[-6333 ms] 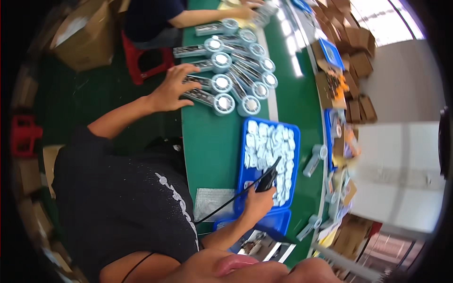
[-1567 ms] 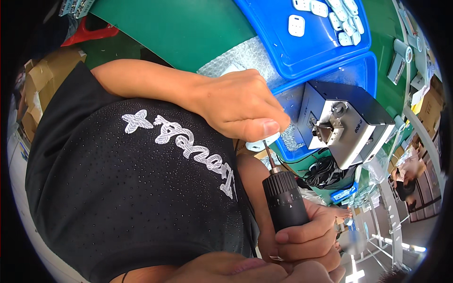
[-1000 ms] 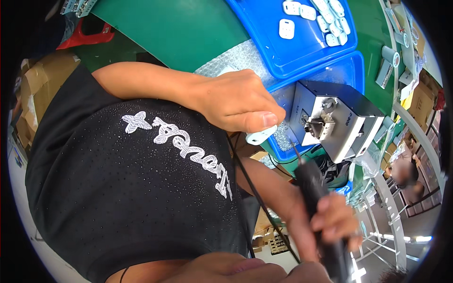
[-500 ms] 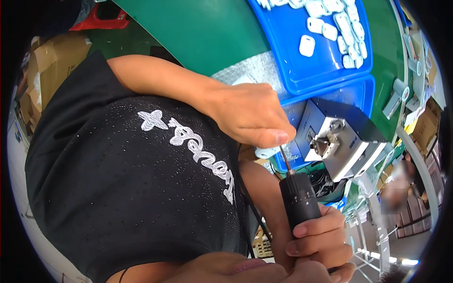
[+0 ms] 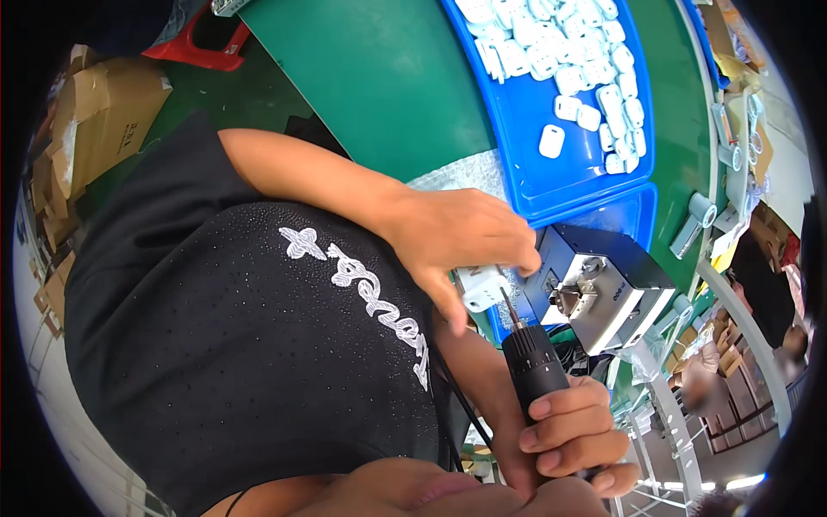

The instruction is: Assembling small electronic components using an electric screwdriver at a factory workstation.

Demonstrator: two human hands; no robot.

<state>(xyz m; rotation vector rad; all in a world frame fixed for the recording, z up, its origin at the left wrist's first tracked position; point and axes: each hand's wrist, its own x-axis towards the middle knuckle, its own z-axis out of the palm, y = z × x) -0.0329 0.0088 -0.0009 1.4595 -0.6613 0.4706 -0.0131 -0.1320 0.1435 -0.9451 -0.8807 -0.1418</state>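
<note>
My left hand [image 5: 461, 233], back upward, is closed over a small white plastic casing [image 5: 481, 289], with the thumb along one edge. The palm side of the grip is hidden. My right hand [image 5: 577, 435] wraps round a black electric screwdriver [image 5: 536, 372] with a cord. The thin bit [image 5: 510, 308] points up and left, its tip right at the casing's lower right part; whether it touches, I cannot tell. Right beside the casing stands a black-and-white box-shaped machine [image 5: 594, 293], which looks like a screw feeder with a metal mechanism on its front.
Behind the hands, a blue tray [image 5: 525, 146] holds many white casings on a green table [image 5: 379, 95]. A second blue tray [image 5: 642, 211] lies under the machine. Bubble wrap [image 5: 469, 175] is beside them. Cardboard boxes [image 5: 112, 121] and a red stool [image 5: 202, 52] stand left.
My left hand's thumb and fingers have come away from the screwdriver's bit and spread around the casing, which now shows more. The bit's tip is now at the casing. The whole view has shifted slightly.
</note>
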